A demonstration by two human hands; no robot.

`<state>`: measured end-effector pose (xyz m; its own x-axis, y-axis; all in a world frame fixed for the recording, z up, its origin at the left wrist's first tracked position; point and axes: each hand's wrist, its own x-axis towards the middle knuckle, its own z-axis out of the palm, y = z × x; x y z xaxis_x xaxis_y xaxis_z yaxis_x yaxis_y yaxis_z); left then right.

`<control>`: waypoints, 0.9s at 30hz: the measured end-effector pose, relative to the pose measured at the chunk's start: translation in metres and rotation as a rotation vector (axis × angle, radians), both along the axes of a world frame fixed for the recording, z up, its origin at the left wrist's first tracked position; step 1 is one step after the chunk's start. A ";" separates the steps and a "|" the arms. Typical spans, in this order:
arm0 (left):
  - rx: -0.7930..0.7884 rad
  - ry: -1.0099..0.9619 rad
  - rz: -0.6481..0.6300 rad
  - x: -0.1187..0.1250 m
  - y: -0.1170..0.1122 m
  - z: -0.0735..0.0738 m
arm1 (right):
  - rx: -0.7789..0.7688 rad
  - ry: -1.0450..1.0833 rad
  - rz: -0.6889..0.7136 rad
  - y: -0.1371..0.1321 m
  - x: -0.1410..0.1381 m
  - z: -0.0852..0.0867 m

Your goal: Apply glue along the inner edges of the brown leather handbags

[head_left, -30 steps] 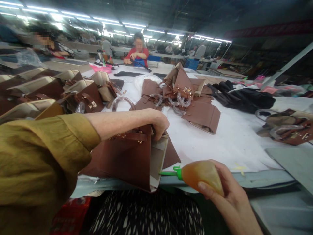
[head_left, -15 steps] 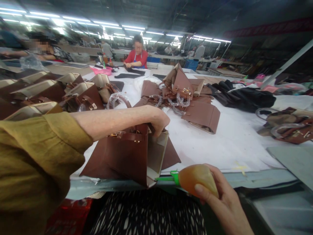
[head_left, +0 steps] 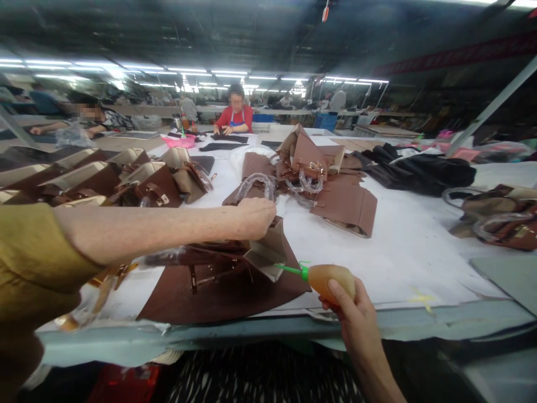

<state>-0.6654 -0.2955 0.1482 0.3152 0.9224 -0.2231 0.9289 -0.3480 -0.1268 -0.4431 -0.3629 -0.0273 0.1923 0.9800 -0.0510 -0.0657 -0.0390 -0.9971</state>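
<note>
At the far left stands a row of upright handbags (head_left: 146,182). Your left hand (head_left: 255,217) pinches the raised beige side flap (head_left: 268,253) of the brown handbag (head_left: 218,294), which lies flat near the near table edge. Your right hand (head_left: 351,313) is closed around an amber squeeze bottle (head_left: 333,278); its green nozzle (head_left: 289,270) touches this flap.

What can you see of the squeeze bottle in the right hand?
The squeeze bottle is small, soft-looking amber translucent plastic with a green cap and a long thin green nozzle. It lies nearly level, nozzle pointing left, its tip at the pale inner flap of the brown bag. The right hand grips its rear from below, thumb on top.
</note>
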 end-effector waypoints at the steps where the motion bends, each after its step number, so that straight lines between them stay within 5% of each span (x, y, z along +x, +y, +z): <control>1: -0.015 -0.007 0.017 0.002 -0.002 -0.002 | 0.009 -0.039 -0.003 0.000 0.002 -0.002; 8: -0.097 0.021 -0.068 0.019 -0.013 -0.007 | 0.042 -0.285 -0.058 -0.001 0.009 0.000; 15: -0.001 0.037 -0.111 0.018 -0.015 -0.012 | 0.087 -0.420 -0.072 0.006 0.003 -0.008; 27: 0.032 0.037 -0.250 0.011 -0.039 -0.025 | 0.034 -0.398 -0.020 0.007 0.004 -0.008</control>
